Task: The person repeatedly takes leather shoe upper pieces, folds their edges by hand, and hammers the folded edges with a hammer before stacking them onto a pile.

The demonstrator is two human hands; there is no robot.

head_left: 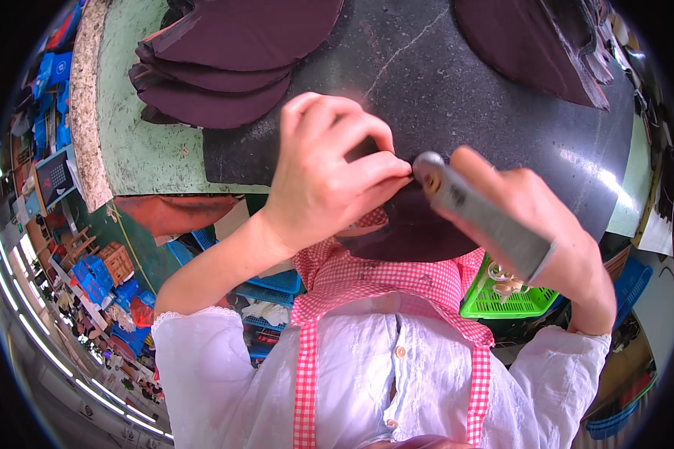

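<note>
A dark maroon, leather-like piece [419,228] lies at the near edge of the dark stone slab [494,127], just in front of my body. Over its far side my left hand [333,161] is closed, thumb and forefinger pinched at the edge; whatever small thing may sit between the tips is hidden. Close to those fingertips, on the right, my right hand [513,194] is wrapped round a grey metal tool [494,221] with a rounded end and a brass-coloured spot. Motion blurs this hand, and the tool's exact kind cannot be made out.
Stacked maroon pieces [232,45] lie at the back left, with another stack [524,49] at the back right. Below the table, right of my apron, is a green plastic basket [509,299] holding pale items. Blue trays [277,280] stand at lower left.
</note>
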